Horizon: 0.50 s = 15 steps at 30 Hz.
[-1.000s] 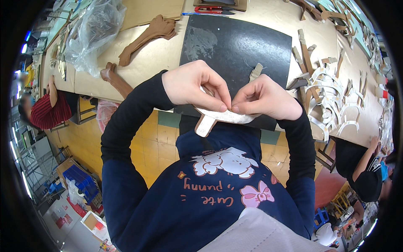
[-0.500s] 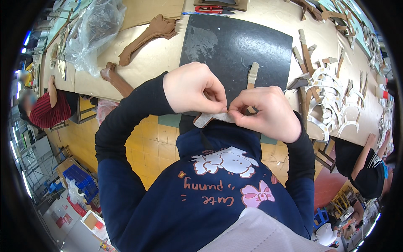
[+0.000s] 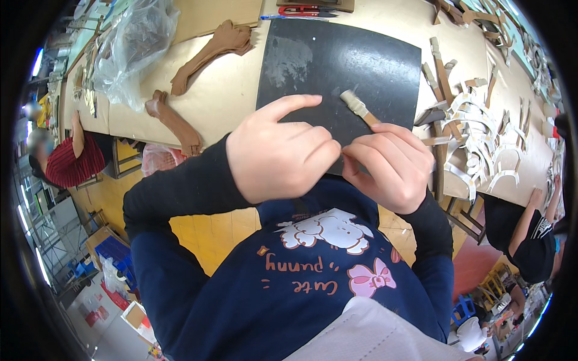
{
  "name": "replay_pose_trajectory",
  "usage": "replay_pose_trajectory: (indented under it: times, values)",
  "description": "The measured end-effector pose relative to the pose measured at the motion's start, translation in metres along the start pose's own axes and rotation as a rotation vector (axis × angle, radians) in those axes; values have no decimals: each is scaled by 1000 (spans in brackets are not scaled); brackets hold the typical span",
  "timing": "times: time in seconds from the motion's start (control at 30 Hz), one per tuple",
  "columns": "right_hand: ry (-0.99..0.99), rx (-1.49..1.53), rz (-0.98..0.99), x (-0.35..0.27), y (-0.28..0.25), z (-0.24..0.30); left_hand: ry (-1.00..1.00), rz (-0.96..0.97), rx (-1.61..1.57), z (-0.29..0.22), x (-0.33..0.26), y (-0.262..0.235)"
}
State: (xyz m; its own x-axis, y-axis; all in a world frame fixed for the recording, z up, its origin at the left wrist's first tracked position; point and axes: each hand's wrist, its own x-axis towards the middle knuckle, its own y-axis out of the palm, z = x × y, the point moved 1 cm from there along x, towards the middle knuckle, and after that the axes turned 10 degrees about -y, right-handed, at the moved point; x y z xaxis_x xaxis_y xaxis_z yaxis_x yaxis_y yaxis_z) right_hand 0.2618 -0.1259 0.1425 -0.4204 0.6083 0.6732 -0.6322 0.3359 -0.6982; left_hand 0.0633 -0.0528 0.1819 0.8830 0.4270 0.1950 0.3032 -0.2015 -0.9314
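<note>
My left hand [image 3: 278, 151] and my right hand [image 3: 391, 165] are held close together in front of my chest, above the near edge of a black cutting mat [image 3: 337, 66]. A narrow brown strip with a pale taped end [image 3: 359, 109] sticks up from my right hand, which grips it. My left hand's fingertips pinch at the same spot between the two hands, and its index finger points out over the mat. What lies between the fingertips is hidden.
The tan table [image 3: 229, 102] carries brown cut-out pieces [image 3: 208, 54], a clear plastic bag [image 3: 129, 48], red-handled scissors [image 3: 307, 10] and a heap of white and brown strips [image 3: 475, 126]. People sit at the left [image 3: 75, 159] and right [image 3: 530, 234].
My hands have risen and drawn closer to the camera. The pale flat piece seen under them a second ago is out of sight, and the brown strip now stands up from my right hand.
</note>
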Motion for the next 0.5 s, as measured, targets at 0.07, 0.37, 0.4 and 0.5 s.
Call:
replay_pose_trajectory:
  times: [0.07,0.37,0.4,0.5]
  values:
    - [-67,-109,-51,1,-6,-3,58,-156,120,-6,3,-2]
    - [-233,-288,-31,-7,-30,-5,240,-1133,483,-2,20,36]
    - [-237,-314,-24,-10,-31,-4,266,-1176,489,-1,18,41]
    - [-225,-384,-82,-17,-30,-2,343,-1250,514,4,12,52]
